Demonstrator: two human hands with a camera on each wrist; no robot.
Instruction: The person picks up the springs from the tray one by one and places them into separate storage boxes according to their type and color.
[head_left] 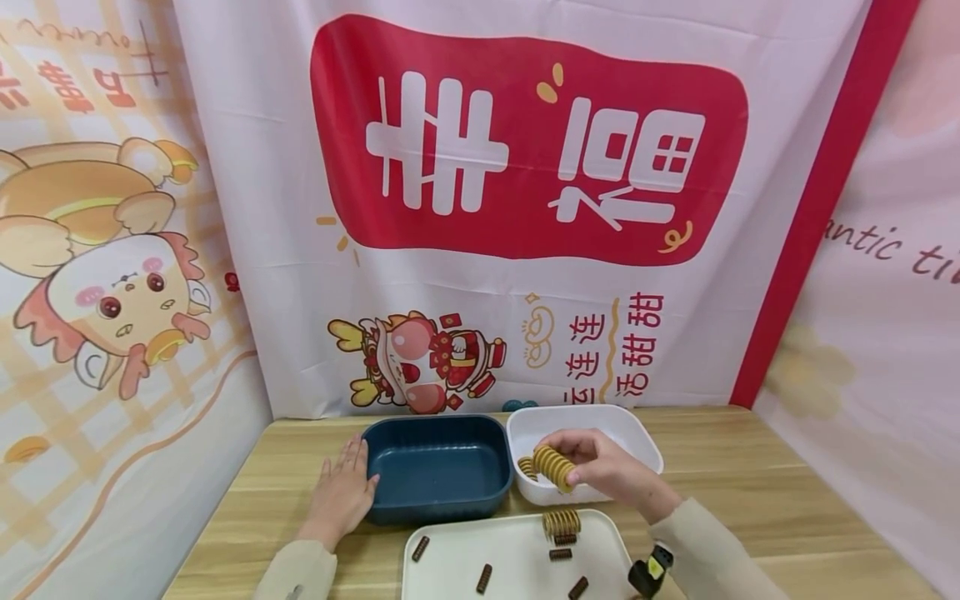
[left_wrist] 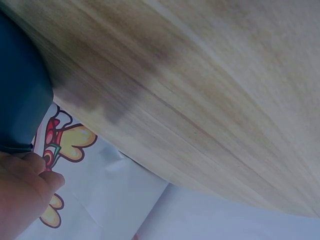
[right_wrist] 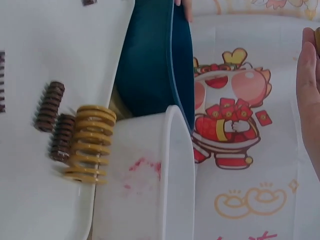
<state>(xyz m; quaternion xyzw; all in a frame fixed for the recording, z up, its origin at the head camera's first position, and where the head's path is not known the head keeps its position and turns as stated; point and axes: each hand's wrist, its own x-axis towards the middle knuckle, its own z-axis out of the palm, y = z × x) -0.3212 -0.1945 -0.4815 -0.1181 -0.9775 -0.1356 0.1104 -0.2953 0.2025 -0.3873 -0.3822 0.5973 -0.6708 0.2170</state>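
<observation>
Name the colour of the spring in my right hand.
The spring is golden yellow, clearest in the head view.

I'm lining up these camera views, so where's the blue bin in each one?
Head: lower middle, the blue bin sits left of the white bin.
Left wrist: along the left edge, partly cut off.
Right wrist: top middle.
Shared landmark: the gold-horned cartoon, only partly seen in both wrist views.

From here the 12-o'clock red panel reads 幸福, the 4-o'clock white backdrop 连连 and 活甜甜, the 3-o'clock drape “antic ti”.
</observation>
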